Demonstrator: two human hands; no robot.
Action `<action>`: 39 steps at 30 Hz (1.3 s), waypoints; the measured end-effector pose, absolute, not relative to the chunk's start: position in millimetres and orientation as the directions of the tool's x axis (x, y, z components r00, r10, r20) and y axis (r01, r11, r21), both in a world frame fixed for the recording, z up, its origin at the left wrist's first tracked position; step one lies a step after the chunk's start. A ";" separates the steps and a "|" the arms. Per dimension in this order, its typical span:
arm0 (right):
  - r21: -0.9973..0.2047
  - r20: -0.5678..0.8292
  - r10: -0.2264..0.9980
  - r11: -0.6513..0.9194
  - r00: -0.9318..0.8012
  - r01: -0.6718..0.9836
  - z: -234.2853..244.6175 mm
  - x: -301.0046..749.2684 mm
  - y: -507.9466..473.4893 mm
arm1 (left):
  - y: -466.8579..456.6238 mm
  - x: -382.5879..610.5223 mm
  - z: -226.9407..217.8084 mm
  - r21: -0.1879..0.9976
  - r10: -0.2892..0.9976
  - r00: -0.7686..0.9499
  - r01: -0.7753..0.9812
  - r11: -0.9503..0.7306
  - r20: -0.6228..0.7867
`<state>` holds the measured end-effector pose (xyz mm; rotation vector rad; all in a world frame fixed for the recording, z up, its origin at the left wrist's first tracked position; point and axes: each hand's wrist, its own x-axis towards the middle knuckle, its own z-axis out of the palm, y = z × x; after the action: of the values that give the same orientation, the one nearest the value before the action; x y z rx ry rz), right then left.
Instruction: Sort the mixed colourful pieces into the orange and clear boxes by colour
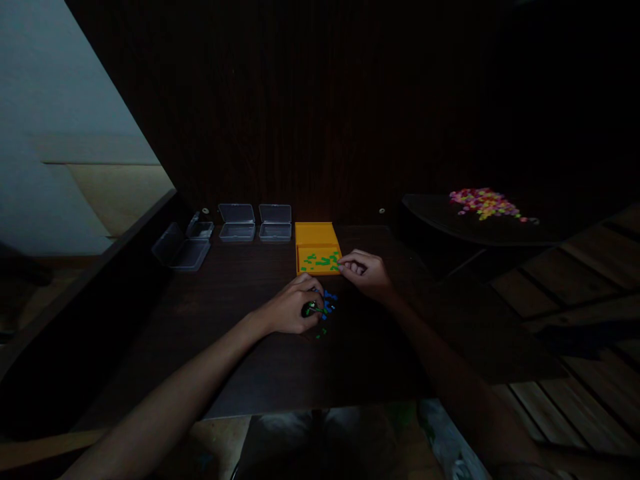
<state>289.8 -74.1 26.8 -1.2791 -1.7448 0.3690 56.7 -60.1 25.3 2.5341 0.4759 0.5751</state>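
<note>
A yellow box (315, 233) lies with its lid folded back, and small flat green pieces (324, 261) are scattered inside its tray. At the tray's right edge, the fingertips of my right hand (369, 273) are pinched together; what they hold, if anything, is too small to make out. Just in front of the box, my left hand (295, 308) is curled, with small green pieces showing between its thumb and fingers. Beside those fingers is a loose group of small blue pieces (329, 301) on the dark tabletop (240, 360). A few green bits (321, 333) lie nearer me.
Two clear plastic cases (237, 231) (275, 231) stand open left of the yellow box. Farther left are another open clear case (190, 255) and a smaller one (201, 229). On a dark curved shelf (430, 217) at right sits a heap of pink and yellow pieces (484, 202).
</note>
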 end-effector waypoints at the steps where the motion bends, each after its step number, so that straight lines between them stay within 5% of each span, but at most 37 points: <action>1: -0.678 0.501 0.865 0.415 -0.031 0.607 25.6 290.1 -73.3 | -60.4 56.8 25.5 0.531 0.427 0.850 0.218 -0.819 0.309; 9: -0.594 0.543 0.838 0.422 -0.045 0.685 11.9 290.7 -61.6 | -61.5 57.5 29.0 0.542 0.428 0.850 0.215 -0.812 0.305; 39: -0.570 0.606 0.794 0.466 -0.037 0.677 0.4 294.6 -58.6 | -62.3 56.0 34.4 0.539 0.431 0.876 0.261 -0.801 0.216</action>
<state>294.6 -58.6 0.4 -1.2582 -1.7593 0.1537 56.0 -62.3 34.4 2.5359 0.5021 0.4512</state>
